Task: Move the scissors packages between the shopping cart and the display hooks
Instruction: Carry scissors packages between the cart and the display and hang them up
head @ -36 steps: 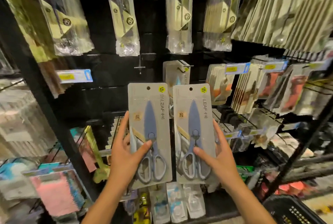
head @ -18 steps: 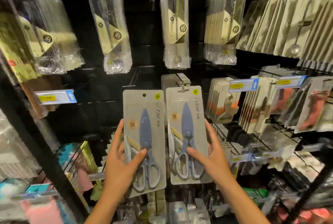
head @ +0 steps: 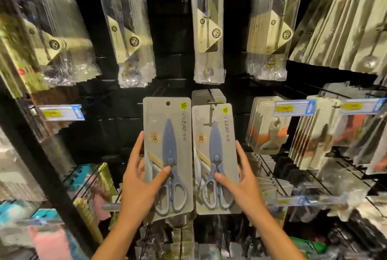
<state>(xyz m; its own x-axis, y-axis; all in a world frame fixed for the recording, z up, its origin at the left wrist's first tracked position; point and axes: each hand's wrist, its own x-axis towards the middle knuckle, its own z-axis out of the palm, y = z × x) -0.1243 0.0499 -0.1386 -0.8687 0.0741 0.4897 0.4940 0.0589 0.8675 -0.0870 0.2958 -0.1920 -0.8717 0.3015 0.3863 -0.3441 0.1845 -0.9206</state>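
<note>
Two flat grey card packages of blue-bladed, grey-handled kitchen scissors, each printed "LEAF", stand upright side by side before a black hook wall. The left hand (head: 139, 186) grips the left package (head: 167, 155), thumb across its front; the right hand (head: 240, 188) grips the right package (head: 215, 159), its top at a display hook (head: 213, 102) holding matching cards. Yellow price tags (head: 293, 108) flank glossy clear sleeves (head: 208, 29).

Left hand (head: 139, 188) and right hand (head: 244, 186) each grip a scissors package (head: 167, 134)
</note>
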